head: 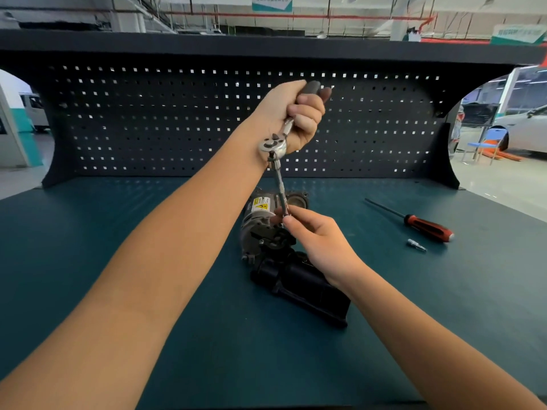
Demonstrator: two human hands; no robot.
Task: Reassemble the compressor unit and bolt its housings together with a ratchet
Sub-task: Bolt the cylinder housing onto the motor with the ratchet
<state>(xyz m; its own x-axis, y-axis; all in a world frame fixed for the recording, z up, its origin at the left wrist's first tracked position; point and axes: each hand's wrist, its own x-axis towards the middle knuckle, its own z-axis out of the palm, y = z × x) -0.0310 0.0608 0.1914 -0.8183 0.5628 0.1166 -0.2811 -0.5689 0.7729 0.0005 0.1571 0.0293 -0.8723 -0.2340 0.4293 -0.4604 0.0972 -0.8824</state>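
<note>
compressor unit [268, 232] just below right hand [321, 242], fingers [299, 213] pinching ratchet extension [281, 184]; left hand [291, 116] gripping handle [310, 87].

You have one view, worn on your head: wide-angle, facing forward and down, close in. Your left hand [305, 119] gripping the ratchet [273, 145] sits just above centre. Your right hand [322, 247] pinches the extension bar [280, 184] below that grip, with the pegboard [148, 119] behind it and the bench [74, 226] beneath.
</note>
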